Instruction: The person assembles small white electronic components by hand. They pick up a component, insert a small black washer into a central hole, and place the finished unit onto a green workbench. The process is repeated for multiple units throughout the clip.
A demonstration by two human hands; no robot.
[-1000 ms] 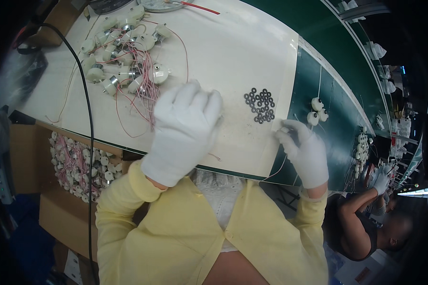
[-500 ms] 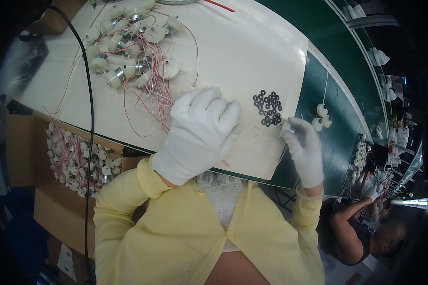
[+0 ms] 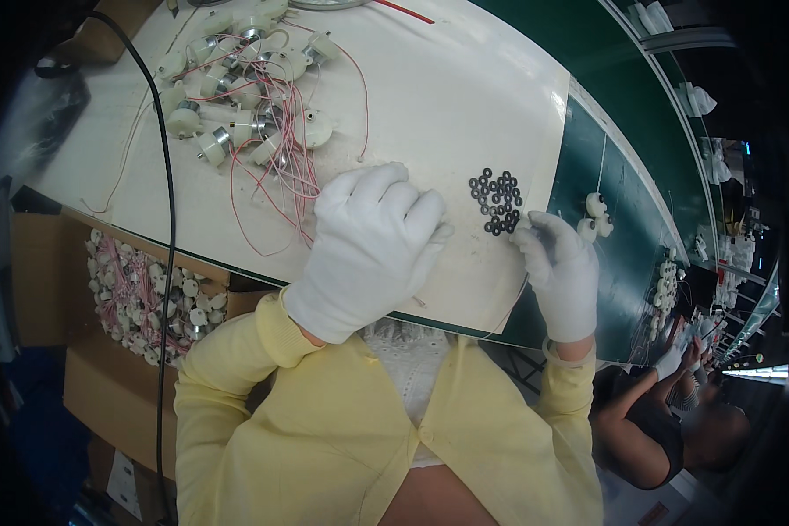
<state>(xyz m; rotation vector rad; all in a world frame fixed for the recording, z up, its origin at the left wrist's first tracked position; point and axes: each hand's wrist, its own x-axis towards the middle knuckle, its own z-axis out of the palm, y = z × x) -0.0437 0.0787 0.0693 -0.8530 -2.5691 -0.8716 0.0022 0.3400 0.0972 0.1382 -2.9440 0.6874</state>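
Observation:
Both my hands wear white gloves, and my sleeves are yellow. My left hand [image 3: 373,245] hovers palm down over the white work mat [image 3: 430,96], fingers close together; whether it holds anything is hidden. My right hand [image 3: 559,267] reaches to the near edge of a cluster of several small black rings [image 3: 497,202] on the mat, its fingertips pinched at a ring. A pile of small white motors with red wires [image 3: 241,83] lies beyond my left hand.
A cardboard box of more white motors [image 3: 145,298] sits below the table at my left. A black cable [image 3: 168,219] hangs over the table edge. A green conveyor belt [image 3: 622,202] at right carries two white parts [image 3: 594,215]. Another person's gloved hands [image 3: 688,346] work at far right.
My right hand has moved up from the mat's front edge to the black rings. My left hand stays over the mat, and the view has shifted slightly.

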